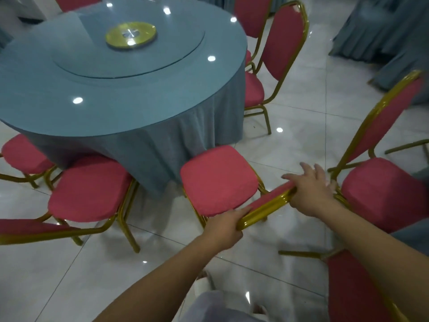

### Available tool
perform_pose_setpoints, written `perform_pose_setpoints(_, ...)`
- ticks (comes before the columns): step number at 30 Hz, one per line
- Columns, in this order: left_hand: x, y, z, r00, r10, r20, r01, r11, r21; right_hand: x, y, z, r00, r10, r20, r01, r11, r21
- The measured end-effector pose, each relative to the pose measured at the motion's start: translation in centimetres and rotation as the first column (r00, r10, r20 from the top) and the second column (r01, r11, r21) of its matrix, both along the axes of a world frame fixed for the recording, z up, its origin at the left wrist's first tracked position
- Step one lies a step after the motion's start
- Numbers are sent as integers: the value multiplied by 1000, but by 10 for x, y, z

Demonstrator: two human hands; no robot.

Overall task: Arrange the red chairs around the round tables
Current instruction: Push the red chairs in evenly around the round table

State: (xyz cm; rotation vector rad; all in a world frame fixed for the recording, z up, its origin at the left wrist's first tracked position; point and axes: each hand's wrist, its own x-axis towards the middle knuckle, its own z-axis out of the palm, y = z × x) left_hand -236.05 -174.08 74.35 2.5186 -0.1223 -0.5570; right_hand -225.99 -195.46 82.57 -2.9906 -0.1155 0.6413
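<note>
A red chair with a gold frame (219, 180) stands at the near edge of the round table (97, 73), its seat facing the blue cloth. My left hand (226, 225) grips the left end of the chair's backrest top. Over the right end of that rail lies my right hand (310, 190), its fingers spread and reaching past it. Another red chair (90, 189) stands to the left at the table. One more red chair (274, 63) stands at the table's right side.
A loose red chair (383, 189) stands close on the right, almost touching my right hand. A further chair back (355, 291) is at the bottom right. Another blue-draped table (383, 31) stands at the far right. The floor is glossy white tile (301, 117).
</note>
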Motion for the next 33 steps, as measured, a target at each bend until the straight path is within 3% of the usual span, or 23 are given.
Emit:
perform_pose_setpoints(2, 30, 11, 1, 999, 46, 1, -46, 999, 11, 9, 20, -8, 962, -217, 165, 195, 971, 137)
perform_pose_setpoints(3, 44, 15, 1, 998, 58, 1, -58, 998, 16, 16, 28, -13, 930, -341, 134, 285, 903, 320)
perform_pose_setpoints(5, 69, 22, 1, 997, 72, -7, -72, 997, 16, 32, 45, -19, 861, -492, -128, 447, 613, 651)
perform_pose_setpoints(6, 79, 26, 0, 997, 75, -15, -74, 997, 18, 41, 52, -24, 837, -496, -232, 490, 489, 721)
perform_pose_setpoints(7, 88, 29, -2, 997, 75, -20, -74, 997, 19, 51, 59, -28, 840, -473, -267, 492, 455, 743)
perform_pose_setpoints(11, 111, 34, -7, 996, 84, -21, -84, 996, 25, 87, 77, -47, 899, -363, -246, 435, 667, 605)
perform_pose_setpoints(14, 128, 30, -8, 994, 111, -11, -110, 993, 33, 116, 81, -60, 912, -362, -190, 405, 735, 544)
perform_pose_setpoints(24, 192, 15, 4, 931, 341, -128, -347, 938, -28, 194, 80, -69, 966, -181, -183, 254, 786, 564)
perform_pose_setpoints(29, 155, 35, -7, 859, 460, -226, -490, 866, -99, 140, 66, -66, 996, -80, -41, 88, 754, 651)
perform_pose_setpoints(33, 86, 78, -15, 795, 541, -275, -573, 818, -46, 83, 79, -44, 996, 7, -90, 62, 674, 736)
